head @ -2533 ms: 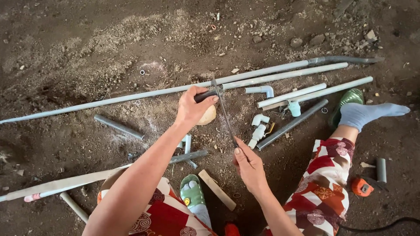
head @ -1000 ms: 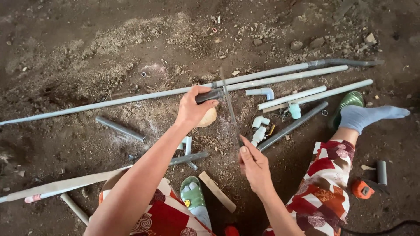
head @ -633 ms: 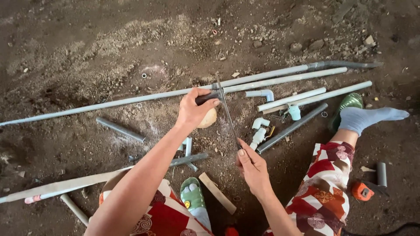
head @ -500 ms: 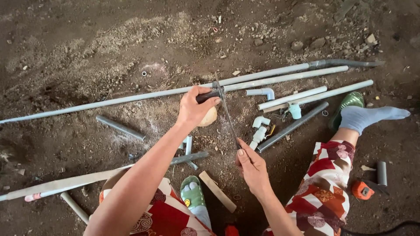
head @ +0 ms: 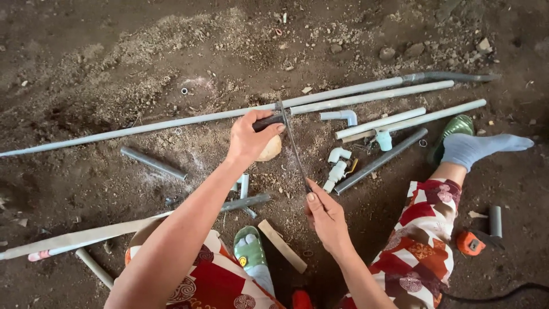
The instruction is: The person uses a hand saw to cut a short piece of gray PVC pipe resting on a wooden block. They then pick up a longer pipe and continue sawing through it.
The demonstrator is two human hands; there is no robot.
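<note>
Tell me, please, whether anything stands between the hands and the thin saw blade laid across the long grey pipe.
Nothing visible does. The left hand grips the dark handle end of the saw blade right where it crosses the long grey pipe, and the right hand pinches its near tip. A rounded tan object sits beside the left hand, not between.

A dirt floor (head: 114,51), strewn with small stones and grit, is seen carrying everything. A long grey pipe (head: 143,127) is laid across it, with shorter pipes (head: 380,122) beside it to the right. A short pipe piece (head: 152,162), white elbow fittings (head: 337,163), a wooden strip (head: 282,245) and an orange tape measure (head: 470,242) are also laid on it
</note>
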